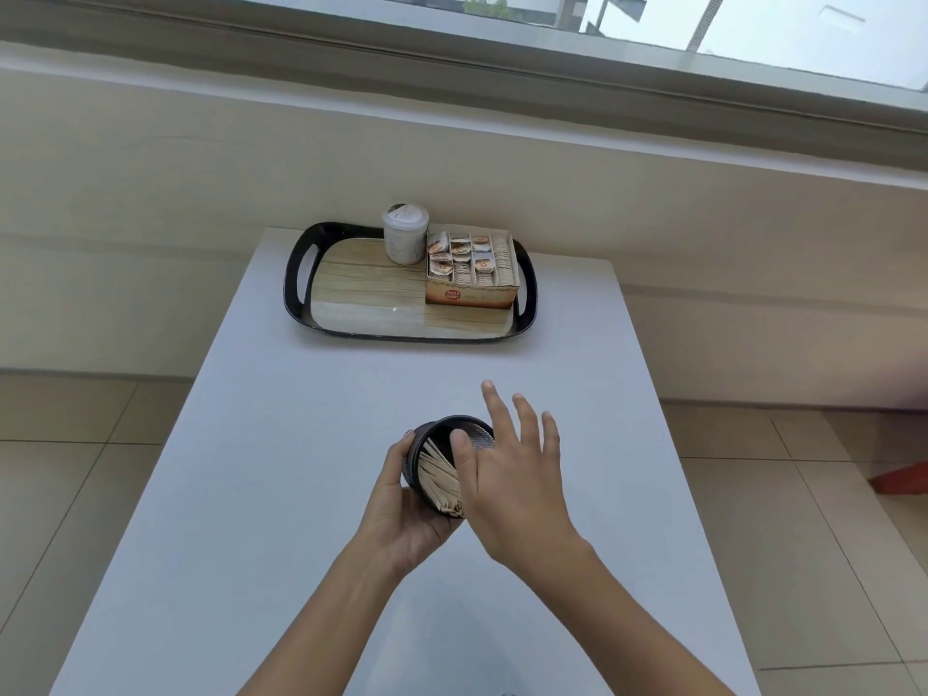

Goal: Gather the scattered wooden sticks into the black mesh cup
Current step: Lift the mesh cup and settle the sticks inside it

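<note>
Left hand (401, 514) grasps the tilted black mesh cup (479, 438), wooden sticks (439, 477) inside. Right hand (512, 484), released, fingers spread, covers the cup's right side.

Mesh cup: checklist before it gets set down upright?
1. Grip: left hand curled round the mesh cup: ok.
2. Sticks inside the cup, none poking past the rim: ok.
3. Cup upright: it is tilted, mouth toward the right hand: not ok.
4. Right hand free: fingers straight, holding nothing, thumb at the rim: ok.
5. Stray sticks on the table: none visible, but under the hands cannot tell.
</note>
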A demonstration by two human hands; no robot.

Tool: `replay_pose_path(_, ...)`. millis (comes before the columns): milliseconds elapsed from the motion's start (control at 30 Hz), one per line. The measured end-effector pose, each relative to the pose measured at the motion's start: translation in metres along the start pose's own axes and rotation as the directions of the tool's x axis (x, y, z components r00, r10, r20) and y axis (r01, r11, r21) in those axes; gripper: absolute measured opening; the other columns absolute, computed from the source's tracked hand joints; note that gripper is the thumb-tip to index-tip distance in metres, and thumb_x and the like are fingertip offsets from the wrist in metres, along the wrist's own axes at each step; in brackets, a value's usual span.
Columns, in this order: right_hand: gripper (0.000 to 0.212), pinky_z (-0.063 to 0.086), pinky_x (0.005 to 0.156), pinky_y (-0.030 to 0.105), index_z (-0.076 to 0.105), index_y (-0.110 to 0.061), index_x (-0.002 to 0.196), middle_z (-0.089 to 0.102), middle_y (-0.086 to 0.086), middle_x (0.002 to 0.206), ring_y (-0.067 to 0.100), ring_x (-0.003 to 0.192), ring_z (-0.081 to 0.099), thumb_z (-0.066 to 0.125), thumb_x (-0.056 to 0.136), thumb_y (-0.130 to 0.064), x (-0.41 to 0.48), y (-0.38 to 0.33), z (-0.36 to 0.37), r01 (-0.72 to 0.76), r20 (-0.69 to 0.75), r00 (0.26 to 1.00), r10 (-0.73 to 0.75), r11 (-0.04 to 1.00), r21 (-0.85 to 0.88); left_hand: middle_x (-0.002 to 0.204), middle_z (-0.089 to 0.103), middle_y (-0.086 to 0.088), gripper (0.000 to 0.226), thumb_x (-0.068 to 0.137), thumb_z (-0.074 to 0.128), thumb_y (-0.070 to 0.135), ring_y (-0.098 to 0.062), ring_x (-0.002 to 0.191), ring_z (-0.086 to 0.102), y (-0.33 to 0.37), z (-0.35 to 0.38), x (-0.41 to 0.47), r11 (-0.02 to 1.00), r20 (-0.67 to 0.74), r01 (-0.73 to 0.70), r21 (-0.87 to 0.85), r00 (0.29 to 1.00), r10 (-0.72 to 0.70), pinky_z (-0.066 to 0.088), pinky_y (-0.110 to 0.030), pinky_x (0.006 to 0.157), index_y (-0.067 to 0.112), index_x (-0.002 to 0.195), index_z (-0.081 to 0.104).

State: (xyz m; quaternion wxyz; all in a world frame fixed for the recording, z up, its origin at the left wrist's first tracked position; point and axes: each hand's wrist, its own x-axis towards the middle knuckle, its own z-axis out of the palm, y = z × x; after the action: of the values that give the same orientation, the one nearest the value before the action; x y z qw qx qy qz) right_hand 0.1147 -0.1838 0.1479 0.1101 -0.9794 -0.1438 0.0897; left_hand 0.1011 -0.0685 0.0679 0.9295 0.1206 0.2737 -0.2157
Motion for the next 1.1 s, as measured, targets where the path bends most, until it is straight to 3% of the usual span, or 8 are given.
replay_pose_path(100,0.061,0.011,0.118,0.037,0.073,-0.017,0.100,0.020,0.002,0.157,0.020,0.143,0.013,0.018,0.102,-0.042,-0.005,-0.003,-0.008,0.053,-0.178,0.984,-0.032,0.992,0.115,0.104,0.072,-0.017,0.041,0.082,0.068,0.038,-0.030,0.087,0.073,0.001,0.002,-0.001,0.999,-0.013,0.001,-0.038,1.000,-0.001,0.060,-0.039,0.068,-0.002,0.089,0.077)
replay_pose_path(233,0.021,0.051,0.076,0.029,0.068,-0.008,0.093,0.057,0.003,0.109,0.017,0.097,0.054,0.049,0.097,-0.017,-0.009,-0.004,-0.024,0.263,-0.338,0.917,-0.211,0.958,0.115,0.096,0.073,-0.015,0.042,0.087,0.063,0.037,-0.029,0.081,0.073,0.001,0.003,-0.001,0.998,-0.015,0.001,-0.066,1.000,-0.002,0.059,-0.038,0.064,-0.002,0.087,0.077)
replay_pose_path(367,0.029,0.050,0.080,0.033,0.061,-0.011,0.110,0.057,0.003,0.108,0.021,0.098,0.058,0.048,0.088,0.002,0.001,-0.010,-0.028,0.338,0.104,0.937,-0.335,0.941,-0.014,0.105,0.072,-0.015,0.040,0.084,0.067,0.038,-0.029,0.087,0.072,0.001,0.002,-0.001,0.999,-0.036,-0.005,-0.040,0.999,0.003,0.060,-0.038,0.072,-0.001,0.090,0.077)
replay_pose_path(567,0.019,0.046,0.076,0.034,0.058,-0.006,0.094,0.060,0.009,0.103,0.026,0.095,0.054,0.041,0.090,0.003,0.020,-0.019,-0.013,0.418,0.378,0.866,-0.327,0.888,-0.190,0.113,0.071,-0.015,0.043,0.083,0.068,0.038,-0.030,0.096,0.071,-0.004,0.004,-0.003,0.999,-0.065,0.046,-0.006,0.997,-0.046,0.060,-0.038,0.074,-0.002,0.094,0.076)
replay_pose_path(667,0.023,0.043,0.065,0.032,0.052,-0.007,0.072,0.052,0.004,0.074,0.025,0.080,0.052,0.040,0.090,0.001,0.026,-0.022,-0.009,0.378,0.425,0.864,-0.269,0.904,-0.197,0.111,0.071,-0.019,0.044,0.084,0.067,0.037,-0.034,0.093,0.071,-0.006,0.000,-0.005,0.998,-0.069,0.063,-0.016,0.996,-0.064,0.060,-0.041,0.072,-0.005,0.092,0.076)
replay_pose_path(900,0.032,0.029,0.047,0.027,0.036,-0.012,0.062,0.040,0.003,0.067,0.020,0.059,0.042,0.047,0.092,-0.008,0.037,-0.026,-0.002,0.119,0.441,0.896,-0.041,0.982,-0.149,0.101,0.072,-0.021,0.042,0.088,0.062,0.033,-0.036,0.085,0.072,-0.014,-0.005,-0.003,0.996,-0.043,0.055,-0.072,0.997,-0.058,0.059,-0.042,0.064,-0.006,0.086,0.076)
replay_pose_path(1033,0.013,0.040,0.067,0.030,0.059,-0.006,0.087,0.057,0.007,0.084,0.028,0.085,0.056,0.048,0.094,-0.011,0.043,-0.030,0.000,0.002,0.518,0.855,0.031,0.998,-0.064,0.108,0.071,-0.021,0.044,0.088,0.062,0.037,-0.036,0.091,0.072,-0.011,-0.003,0.000,0.996,-0.043,0.047,-0.081,0.998,-0.051,0.059,-0.042,0.067,-0.005,0.090,0.076)
replay_pose_path(1100,0.021,0.039,0.069,0.030,0.050,-0.009,0.074,0.045,0.002,0.070,0.025,0.081,0.050,0.047,0.095,-0.012,0.041,-0.027,0.001,-0.058,0.473,0.879,0.053,0.998,-0.003,0.102,0.072,-0.021,0.044,0.087,0.063,0.037,-0.037,0.088,0.072,-0.010,-0.002,-0.001,0.997,-0.038,0.043,-0.067,0.998,-0.046,0.059,-0.042,0.064,-0.004,0.086,0.077)
